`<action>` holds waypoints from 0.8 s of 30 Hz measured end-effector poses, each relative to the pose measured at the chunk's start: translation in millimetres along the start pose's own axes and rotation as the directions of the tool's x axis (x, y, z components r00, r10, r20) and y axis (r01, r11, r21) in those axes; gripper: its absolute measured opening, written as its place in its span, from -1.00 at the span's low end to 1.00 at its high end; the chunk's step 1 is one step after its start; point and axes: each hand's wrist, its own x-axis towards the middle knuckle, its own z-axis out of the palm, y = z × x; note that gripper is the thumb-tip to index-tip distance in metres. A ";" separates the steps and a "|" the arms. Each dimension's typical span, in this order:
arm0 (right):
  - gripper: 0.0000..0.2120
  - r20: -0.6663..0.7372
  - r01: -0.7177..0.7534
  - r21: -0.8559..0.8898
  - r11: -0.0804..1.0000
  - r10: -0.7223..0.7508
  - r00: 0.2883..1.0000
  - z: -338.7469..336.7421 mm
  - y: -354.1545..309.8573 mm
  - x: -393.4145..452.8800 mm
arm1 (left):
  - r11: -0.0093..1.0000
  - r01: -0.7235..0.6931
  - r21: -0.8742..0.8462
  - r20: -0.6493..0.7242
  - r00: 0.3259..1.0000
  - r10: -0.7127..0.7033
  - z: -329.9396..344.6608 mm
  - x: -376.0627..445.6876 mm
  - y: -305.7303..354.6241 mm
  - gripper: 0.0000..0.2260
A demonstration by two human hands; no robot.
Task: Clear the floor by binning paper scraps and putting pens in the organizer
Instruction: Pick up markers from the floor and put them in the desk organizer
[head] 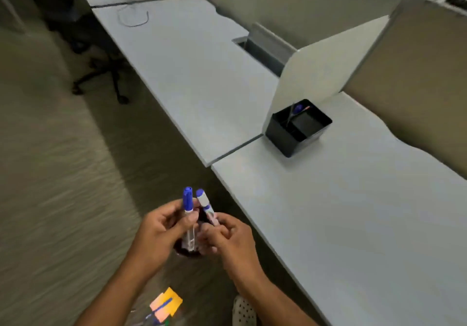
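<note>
My left hand (159, 232) is closed around a white marker with a blue cap (188, 203), held upright. My right hand (227, 237) grips a second blue-capped marker (205, 203), tilted slightly right beside the first. Both hands are close together over the carpet, left of the desk's front edge. A black desk organizer (285, 138) stands on the desk by the white divider, up and right of my hands, with a blue pen (297, 109) in its back compartment. On the floor below my hands lie orange and pink paper scraps (168, 301) with a blue pen (163, 306) across them.
A long grey desk (353, 224) runs along the right, split by a white divider panel (326, 73). A black office chair (101, 73) stands on the carpet at the upper left. A looped cable (132, 17) lies on the far desk. A white spotted shoe (243, 310) is at the bottom.
</note>
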 end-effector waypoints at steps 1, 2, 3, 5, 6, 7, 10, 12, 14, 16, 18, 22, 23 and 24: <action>-0.87 -0.045 0.042 -0.087 0.995 -0.046 0.998 -15.0 -9.5 0.3 | 1.000 -0.006 0.007 0.030 1.000 0.006 19.0 7.6 13.4 -0.77; -0.84 -0.077 0.077 -0.187 0.979 -0.092 0.993 -30.1 -18.9 2.5 | 1.000 -0.008 0.014 0.053 0.999 0.008 38.5 15.7 26.2 -0.78; -0.79 -0.094 0.088 -0.265 0.960 -0.117 0.989 -44.8 -29.2 5.2 | 1.000 -0.012 0.024 0.072 0.997 0.010 57.4 23.8 37.7 -0.79; -0.69 -0.101 0.069 -0.362 0.930 -0.112 0.989 -74.8 -47.7 11.5 | 0.998 -0.003 0.057 0.086 0.996 -0.002 94.3 38.2 57.5 -0.80; -0.65 -0.103 0.057 -0.416 0.908 -0.109 0.989 -89.0 -54.2 15.1 | 0.997 0.006 0.074 0.088 0.996 -0.013 111.0 44.0 65.4 -0.79; -0.62 -0.102 0.045 -0.470 0.881 -0.105 0.989 -103.0 -59.1 17.9 | 0.995 0.014 0.095 0.090 0.996 -0.022 126.9 49.8 71.8 -0.78; -0.63 -0.105 0.036 -0.507 0.861 -0.104 0.989 -137.9 -67.4 31.2 | 0.983 0.015 0.183 0.095 0.995 -0.033 165.9 65.8 83.5 -0.81; -0.58 -0.104 0.074 -0.425 0.902 -0.130 0.986 -165.2 -73.7 46.1 | 0.969 0.003 0.248 0.094 0.995 -0.027 190.5 82.2 84.3 -0.83; -0.43 -0.112 0.126 -0.327 0.936 -0.171 0.979 -193.2 -84.6 64.1 | 0.955 -0.003 0.296 0.062 0.998 -0.016 211.4 99.9 85.1 -0.81; -0.35 -0.084 0.211 -0.313 0.926 -0.248 0.965 -219.6 -98.8 82.9 | 0.949 -0.020 0.315 0.024 1.000 0.013 228.2 118.7 88.0 -0.79; -0.43 -0.046 0.290 -0.351 0.890 -0.326 0.944 -240.2 -114.4 100.5 | 0.939 -0.052 0.341 0.010 0.999 0.052 242.0 138.8 93.3 -0.80; -0.59 -0.047 0.377 -0.409 0.831 -0.432 0.901 -271.1 -139.8 136.1 | 0.875 -0.151 0.461 0.004 0.986 0.168 264.9 174.1 107.2 -0.86; -0.63 -0.058 0.385 -0.432 0.816 -0.451 0.891 -277.9 -146.4 144.8 | 0.863 -0.172 0.475 0.001 0.981 0.195 270.0 181.9 110.2 -0.86; -0.66 -0.075 0.386 -0.459 0.800 -0.468 0.881 -285.1 -153.4 153.9 | 0.854 -0.190 0.485 -0.002 0.976 0.218 274.7 189.3 113.4 -0.86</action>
